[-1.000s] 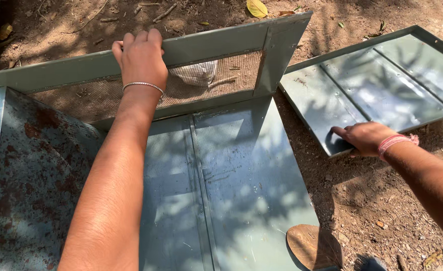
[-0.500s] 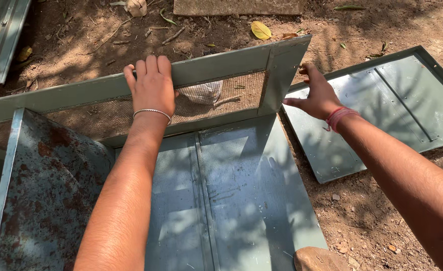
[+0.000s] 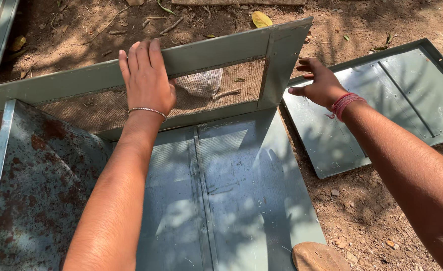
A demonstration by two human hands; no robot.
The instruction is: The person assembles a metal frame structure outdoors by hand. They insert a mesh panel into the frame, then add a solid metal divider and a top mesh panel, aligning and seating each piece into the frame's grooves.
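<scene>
1. The left hand [image 3: 146, 80] lies flat against the top rail of an upright grey-green metal frame [image 3: 216, 52], fingers together and hooked over its upper edge, with a thin silver bangle [image 3: 147, 111] at the wrist.
2. The frame stands on edge on the ground, and its lower part is filled with brown wire mesh [image 3: 241, 83].
3. The right hand [image 3: 319, 83] hovers just beside the frame's right upright, fingers loosely spread and holding nothing; whether it touches the metal I cannot tell. Red thread [image 3: 343, 104] circles its wrist.
4. A ribbed grey-green sheet [image 3: 221, 200] lies flat in front of the frame, and a rusted panel [image 3: 40, 185] leans at the left.
5. Another grey-green panel [image 3: 397, 95] lies on the dirt to the right, under the right forearm.
6. A whitish bag [image 3: 201, 83] shows through the mesh, and a yellow leaf [image 3: 260, 19] lies beyond.
</scene>
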